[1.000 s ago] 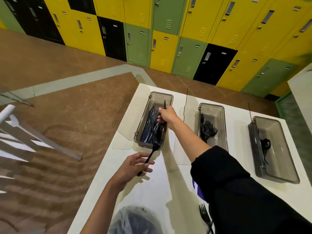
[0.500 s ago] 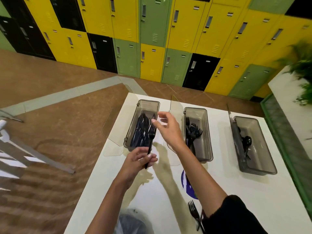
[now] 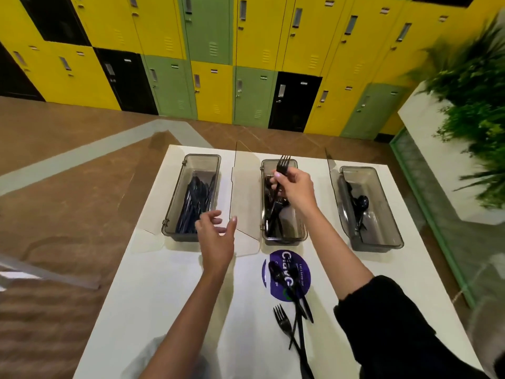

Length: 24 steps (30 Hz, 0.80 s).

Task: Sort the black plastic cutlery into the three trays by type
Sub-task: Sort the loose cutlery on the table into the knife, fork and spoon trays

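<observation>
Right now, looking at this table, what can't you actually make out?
Head view only:
- Left tray: its knives overlap in a dark bundle, so the count is unreadable.
- Middle tray: the right hand, pinching a fork, covers part of the forks inside.
- Loose cutlery pile: handles run off the bottom edge beside the sleeve.
- Round sticker: small print, partly under the pile.
- Plant: motion-blurred.

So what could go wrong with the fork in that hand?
The right hand pinches the fork with its tines over the far rim of the middle tray; dropped there, it might land outside. The left hand hovers close to the open clear lid and could knock it. The loose cutlery lies near the black sleeve, which might sweep it along the table.
</observation>
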Tool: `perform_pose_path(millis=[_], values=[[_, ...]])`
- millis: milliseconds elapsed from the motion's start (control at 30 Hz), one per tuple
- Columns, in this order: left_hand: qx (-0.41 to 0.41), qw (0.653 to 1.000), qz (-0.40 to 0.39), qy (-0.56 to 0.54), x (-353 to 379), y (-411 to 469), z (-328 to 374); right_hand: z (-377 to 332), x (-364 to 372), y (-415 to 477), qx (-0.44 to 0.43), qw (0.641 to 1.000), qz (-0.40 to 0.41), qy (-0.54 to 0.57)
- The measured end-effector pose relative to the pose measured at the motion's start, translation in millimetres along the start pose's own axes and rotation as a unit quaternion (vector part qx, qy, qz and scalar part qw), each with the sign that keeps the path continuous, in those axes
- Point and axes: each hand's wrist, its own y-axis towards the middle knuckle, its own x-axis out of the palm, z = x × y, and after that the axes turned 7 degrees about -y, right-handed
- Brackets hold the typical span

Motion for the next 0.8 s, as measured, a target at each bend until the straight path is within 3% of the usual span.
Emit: perform_pose_path(millis=[200,367,467,600,667,733,800], values=[[0.006,0.999,-0.040,-0.003,8,1,-5,30,-9,6,0.015,0.976,-0.026,-0.218],[-0.017,0.998,-0.053,0.021,6,-15,3,51,-17,-40,-0.077,0.974,0.028,-0.210],[-0.058,0.984,-0.145,0.083,0,-42,7,74,-24,-82,-0.082,0.977,0.032,-0.194],[-0.091,0.948,-0.252,0.171,-15,-92,-1,114,-31,-134,-0.027,0.975,0.006,-0.219],[-0.090,0.926,-0.304,0.206,-22,-115,-11,134,-31,-148,0.018,0.953,-0.019,-0.300],[-0.087,0.881,-0.380,0.267,-29,-139,-22,149,-30,-163,0.069,0.921,-0.049,-0.379],[-0.096,0.819,-0.445,0.350,-34,-165,-34,154,-26,-177,0.097,0.912,-0.057,-0.395]])
